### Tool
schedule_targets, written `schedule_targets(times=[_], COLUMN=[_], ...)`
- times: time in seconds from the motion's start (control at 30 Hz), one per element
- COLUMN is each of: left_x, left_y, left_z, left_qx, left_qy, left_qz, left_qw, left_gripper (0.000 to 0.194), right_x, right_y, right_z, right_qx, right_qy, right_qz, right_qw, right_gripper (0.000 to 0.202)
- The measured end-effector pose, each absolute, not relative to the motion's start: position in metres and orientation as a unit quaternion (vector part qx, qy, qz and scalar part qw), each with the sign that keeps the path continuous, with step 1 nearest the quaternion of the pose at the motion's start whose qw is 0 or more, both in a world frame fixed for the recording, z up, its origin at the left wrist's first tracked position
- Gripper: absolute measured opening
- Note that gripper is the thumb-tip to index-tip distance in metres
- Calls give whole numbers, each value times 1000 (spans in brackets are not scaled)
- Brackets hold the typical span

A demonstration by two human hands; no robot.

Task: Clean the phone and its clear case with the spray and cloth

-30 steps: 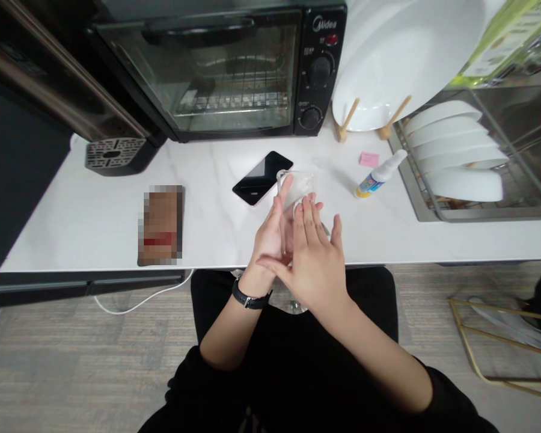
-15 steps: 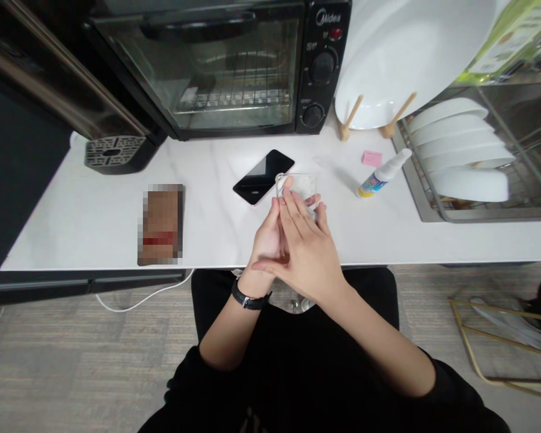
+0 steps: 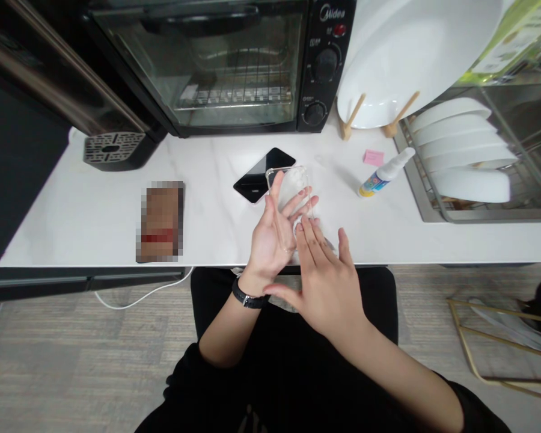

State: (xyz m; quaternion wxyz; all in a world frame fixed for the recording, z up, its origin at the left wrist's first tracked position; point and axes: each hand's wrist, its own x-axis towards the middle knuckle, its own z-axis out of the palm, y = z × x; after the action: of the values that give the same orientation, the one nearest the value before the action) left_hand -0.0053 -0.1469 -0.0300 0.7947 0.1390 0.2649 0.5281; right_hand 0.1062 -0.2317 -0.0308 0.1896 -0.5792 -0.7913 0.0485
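Observation:
My left hand (image 3: 273, 240) is palm up and holds a clear phone case (image 3: 290, 186), its thumb at one edge and its fingers visible through it. My right hand (image 3: 327, 264) lies palm down over the lower part of the case, fingers stretched and thumb spread. Something pale, perhaps a wipe (image 3: 298, 227), shows beneath its fingertips; most of it is hidden. Behind the case a black phone (image 3: 264, 174) rests face up on the white counter (image 3: 211, 222). A white spray bottle (image 3: 385, 173) with a coloured label stands to the right.
A toaster oven (image 3: 198, 72) backs the counter, beside a black machine with a drip tray (image 3: 112, 147). A blurred brown object (image 3: 160, 222) lies at left. Right are a pink note (image 3: 374, 157), a large white plate (image 3: 415, 60) on wooden pegs and a rack of white bowls (image 3: 471, 183).
My right hand has slid down and right toward my body, uncovering the upper part of the case. My left hand's fingers now show through it. The camera has shifted slightly.

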Motion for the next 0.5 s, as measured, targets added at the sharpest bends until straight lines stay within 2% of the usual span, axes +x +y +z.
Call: schedule_targets(times=[0.13, 0.33, 0.5], left_x=[-2, 5, 10], left_y=[-147, -150, -148], left_z=[-34, -35, -35], left_qx=[137, 156, 68], left_qy=[267, 220, 188], left_qz=[520, 544, 559], left_qw=[800, 794, 805], left_gripper=[56, 53, 55], right_x=[95, 83, 80], right_y=[-210, -172, -163], right_z=[-29, -28, -25], right_qx=[-591, -614, -592], right_qy=[-779, -749, -765], right_qz=[51, 69, 73], right_qw=[203, 239, 243], right_gripper=[108, 106, 116])
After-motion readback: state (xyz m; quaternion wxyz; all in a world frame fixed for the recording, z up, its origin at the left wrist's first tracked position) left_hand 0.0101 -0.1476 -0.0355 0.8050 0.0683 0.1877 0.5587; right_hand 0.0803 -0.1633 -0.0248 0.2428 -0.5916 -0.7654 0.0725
